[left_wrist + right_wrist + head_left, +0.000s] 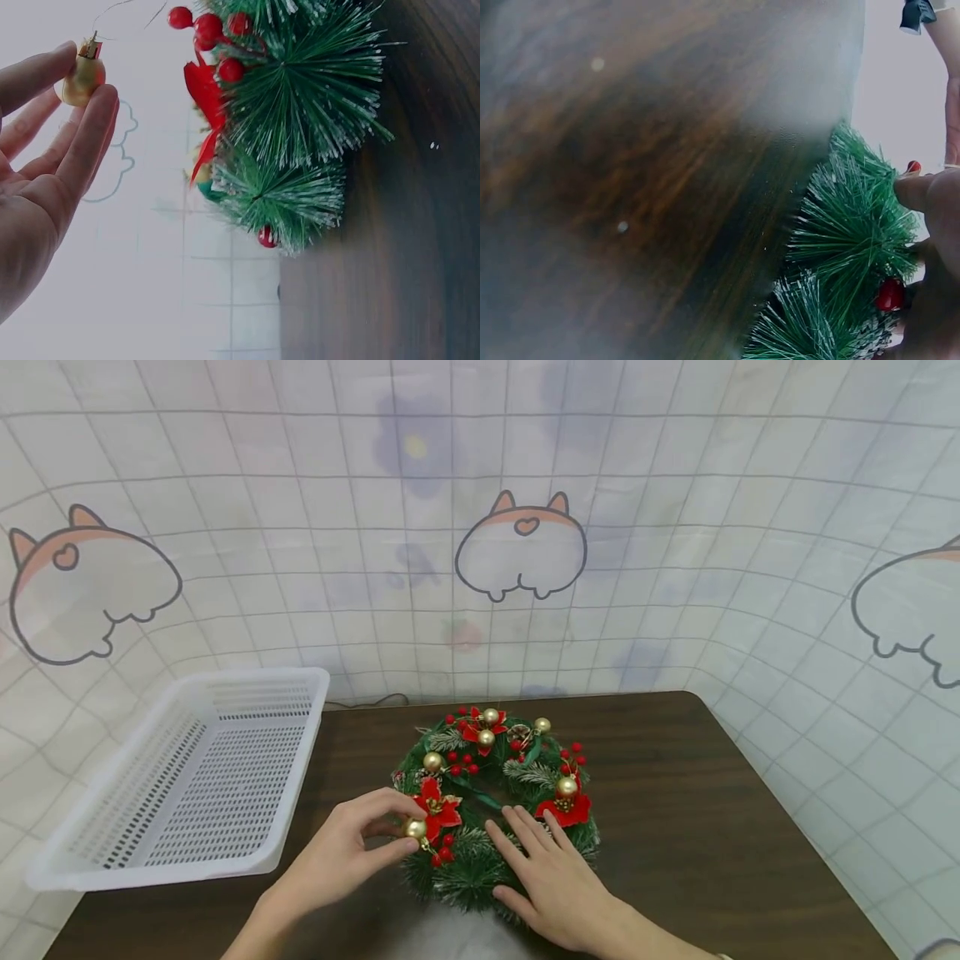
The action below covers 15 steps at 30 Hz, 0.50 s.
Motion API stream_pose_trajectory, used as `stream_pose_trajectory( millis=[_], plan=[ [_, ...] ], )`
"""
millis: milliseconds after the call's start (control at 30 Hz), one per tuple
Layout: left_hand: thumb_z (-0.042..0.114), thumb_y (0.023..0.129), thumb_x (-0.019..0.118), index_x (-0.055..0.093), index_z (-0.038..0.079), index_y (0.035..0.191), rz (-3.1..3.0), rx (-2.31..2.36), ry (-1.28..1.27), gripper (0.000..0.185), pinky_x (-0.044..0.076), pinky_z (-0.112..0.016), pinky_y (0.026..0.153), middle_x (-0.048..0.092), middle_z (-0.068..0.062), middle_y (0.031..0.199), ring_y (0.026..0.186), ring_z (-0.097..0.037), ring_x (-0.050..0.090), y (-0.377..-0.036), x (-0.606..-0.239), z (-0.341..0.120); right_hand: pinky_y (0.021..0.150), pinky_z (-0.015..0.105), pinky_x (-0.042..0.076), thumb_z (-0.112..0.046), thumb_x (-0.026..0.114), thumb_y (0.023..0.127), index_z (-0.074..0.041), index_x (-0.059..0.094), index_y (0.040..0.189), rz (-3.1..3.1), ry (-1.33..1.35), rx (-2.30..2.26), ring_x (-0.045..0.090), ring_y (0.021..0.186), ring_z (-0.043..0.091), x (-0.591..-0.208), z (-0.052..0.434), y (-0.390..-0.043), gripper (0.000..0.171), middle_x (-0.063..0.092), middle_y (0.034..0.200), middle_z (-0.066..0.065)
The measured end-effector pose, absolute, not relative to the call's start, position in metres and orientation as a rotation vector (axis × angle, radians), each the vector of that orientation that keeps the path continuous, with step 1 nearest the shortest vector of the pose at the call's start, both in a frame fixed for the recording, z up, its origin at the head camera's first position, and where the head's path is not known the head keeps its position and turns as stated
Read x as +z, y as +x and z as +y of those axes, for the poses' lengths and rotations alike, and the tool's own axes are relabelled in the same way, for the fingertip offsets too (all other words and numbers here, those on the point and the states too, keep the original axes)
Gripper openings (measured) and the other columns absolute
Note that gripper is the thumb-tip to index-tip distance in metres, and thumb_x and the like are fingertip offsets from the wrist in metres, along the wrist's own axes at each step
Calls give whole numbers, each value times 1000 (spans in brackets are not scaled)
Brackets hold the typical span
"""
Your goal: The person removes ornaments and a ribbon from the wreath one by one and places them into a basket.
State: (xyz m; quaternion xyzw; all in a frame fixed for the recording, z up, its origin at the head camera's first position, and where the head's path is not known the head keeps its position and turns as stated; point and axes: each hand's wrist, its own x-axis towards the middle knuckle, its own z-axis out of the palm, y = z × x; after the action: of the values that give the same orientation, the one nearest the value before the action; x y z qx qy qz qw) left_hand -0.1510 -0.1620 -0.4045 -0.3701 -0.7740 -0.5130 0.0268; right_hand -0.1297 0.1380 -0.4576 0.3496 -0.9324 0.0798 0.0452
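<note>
While the wreath (498, 793) lies flat on the dark table (712, 827), the right hand (551, 877) rests on its near side with fingers spread, apparently steadying it. The left hand (352, 847) pinches a gold bauble (415, 828) at the wreath's near-left edge, beside the white basket (195, 777).

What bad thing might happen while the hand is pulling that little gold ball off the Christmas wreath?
The left hand pinches the gold ball only with its fingertips, so it might slip and roll across the dark table. The ball sits beside a red flower and red berries, so a hard tug may pull those loose too. The right hand just rests flat on the wreath, so the wreath might slide.
</note>
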Motion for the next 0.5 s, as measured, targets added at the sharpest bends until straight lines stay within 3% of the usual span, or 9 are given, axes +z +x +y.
stream_pose_trajectory(
  millis=[200, 500],
  plan=[
    [11, 87, 72, 63, 19, 114, -2368, -1580, -1090, 30, 56, -32, 78, 63, -2, 108, 93, -17, 63, -153, -403, -170, 112, 56, 17, -55, 43, 98, -21, 20, 155, -2857, 1054, 261, 16, 144, 29, -458, 138, -129, 70, 19, 157, 12],
    [3, 83, 74, 65, 12, 113, -2304, -1603, -999, 33, 56, -33, 77, 63, -4, 108, 92, -22, 64, -154, -396, -187, 113, 54, 16, -55, 41, 98, -27, 11, 155, -2869, 1042, 276, 15, 144, 29, -457, 136, -129, 70, 18, 158, 12]
  ],
)
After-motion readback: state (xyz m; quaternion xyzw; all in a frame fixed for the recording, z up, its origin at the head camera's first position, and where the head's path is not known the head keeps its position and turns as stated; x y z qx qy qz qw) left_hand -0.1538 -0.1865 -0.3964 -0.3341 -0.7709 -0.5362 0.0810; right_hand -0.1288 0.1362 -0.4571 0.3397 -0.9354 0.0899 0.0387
